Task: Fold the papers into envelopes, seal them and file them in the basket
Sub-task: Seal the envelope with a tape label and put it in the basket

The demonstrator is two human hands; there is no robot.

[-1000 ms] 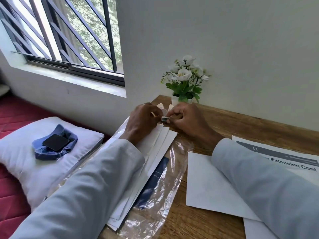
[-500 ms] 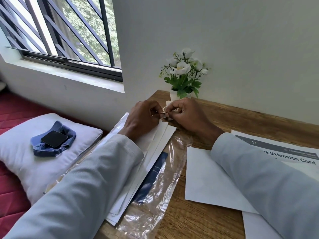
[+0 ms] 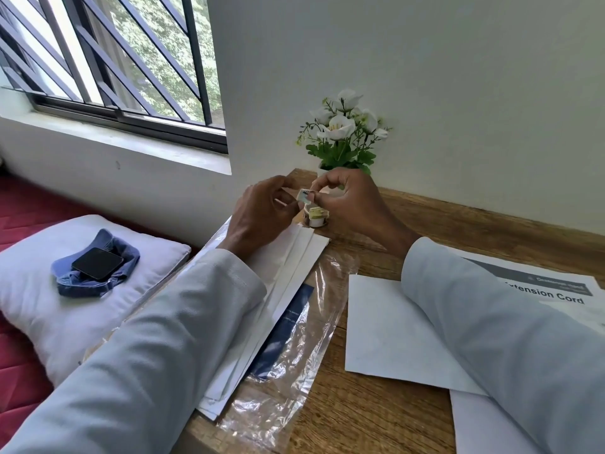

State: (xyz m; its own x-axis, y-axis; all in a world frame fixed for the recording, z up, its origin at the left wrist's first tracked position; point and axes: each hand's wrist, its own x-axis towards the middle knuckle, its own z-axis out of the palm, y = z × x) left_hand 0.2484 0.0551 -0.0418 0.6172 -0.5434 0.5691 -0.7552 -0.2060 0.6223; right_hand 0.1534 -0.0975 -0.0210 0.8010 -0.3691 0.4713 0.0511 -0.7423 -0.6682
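Observation:
At the far end of the wooden table (image 3: 376,414) my left hand (image 3: 262,211) and my right hand (image 3: 357,204) meet, fingers curled. Between them they pinch a small grey-white tape piece (image 3: 303,195). Just under it, against my right fingers, is a small white tape roll (image 3: 316,219) with a yellowish part on top. A stack of white envelopes (image 3: 304,253) lies under my left forearm. A blank white paper (image 3: 386,329) lies by my right sleeve. No basket is in view.
The envelopes lie on a crinkled clear plastic bag (image 3: 294,371) over a dark blue sheet (image 3: 288,326). A printed sheet (image 3: 556,291) and another white sheet (image 3: 484,427) lie at the right. A flower pot (image 3: 343,136) stands against the wall. Left of the table lies a pillow (image 3: 39,306) with a phone (image 3: 97,263).
My hands have lifted slightly and parted a little. The tape roll now shows under my right fingers. The view has tilted upward.

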